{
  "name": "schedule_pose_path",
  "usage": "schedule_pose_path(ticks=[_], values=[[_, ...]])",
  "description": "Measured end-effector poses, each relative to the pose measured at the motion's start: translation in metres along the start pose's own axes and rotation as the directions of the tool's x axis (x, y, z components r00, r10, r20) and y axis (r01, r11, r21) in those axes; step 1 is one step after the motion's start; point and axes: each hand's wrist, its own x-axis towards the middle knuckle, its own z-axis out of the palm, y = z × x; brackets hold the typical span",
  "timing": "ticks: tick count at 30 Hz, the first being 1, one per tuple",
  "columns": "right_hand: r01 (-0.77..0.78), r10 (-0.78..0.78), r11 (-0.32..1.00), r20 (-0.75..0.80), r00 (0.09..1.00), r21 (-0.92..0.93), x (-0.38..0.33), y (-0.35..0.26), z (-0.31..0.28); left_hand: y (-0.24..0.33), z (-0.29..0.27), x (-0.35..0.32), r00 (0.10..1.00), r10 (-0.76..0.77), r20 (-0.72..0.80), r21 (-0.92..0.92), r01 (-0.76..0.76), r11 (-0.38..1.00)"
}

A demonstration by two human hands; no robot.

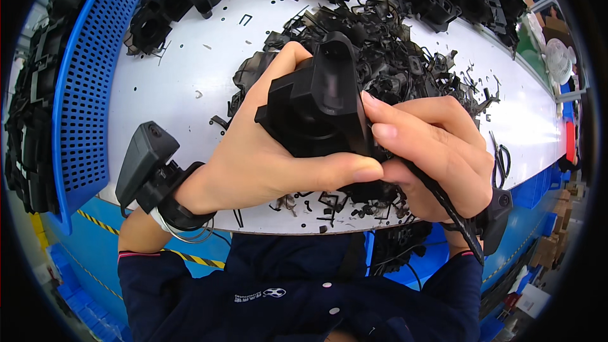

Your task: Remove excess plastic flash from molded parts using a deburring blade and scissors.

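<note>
Holding in the left grip a black molded plastic housing above the littered tabletop; pinching in the right grip a slim black tool beside the housing's right edge. Probably trimming that edge; next, hold firm and work along the rim.

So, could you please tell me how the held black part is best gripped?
I'd grip the black part by its broad body, coming from the left, as the left hand does: the block looks thick enough for palm and thumb, leaving its right edge to the right hand.
</note>
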Motion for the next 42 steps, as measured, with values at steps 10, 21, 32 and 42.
schedule_pose_path(ticks=[10,21,32,42], values=[[-0.311,0.286,0.941,-0.18,0.941,-0.13,0.005,0.003,-0.021,0.001,-0.001,0.004,0.98,-0.082,0.18,0.04,0.076,0.996],[-0.202,0.23,0.956,-0.114,0.966,0.213,0.0,0.024,-0.023,0.003,-0.013,0.006,0.997,-0.074,-0.023,-0.024,0.073,0.997],[-0.383,0.378,0.786,0.113,0.919,0.485,0.002,0.001,-0.013,0.013,-0.007,0.002,0.985,-0.12,-0.122,-0.048,0.115,0.992],[-0.281,0.304,0.917,-0.04,0.952,0.284,0.001,0.003,-0.006,0.005,-0.009,0.001,0.977,-0.03,-0.211,0.064,0.044,0.997]])
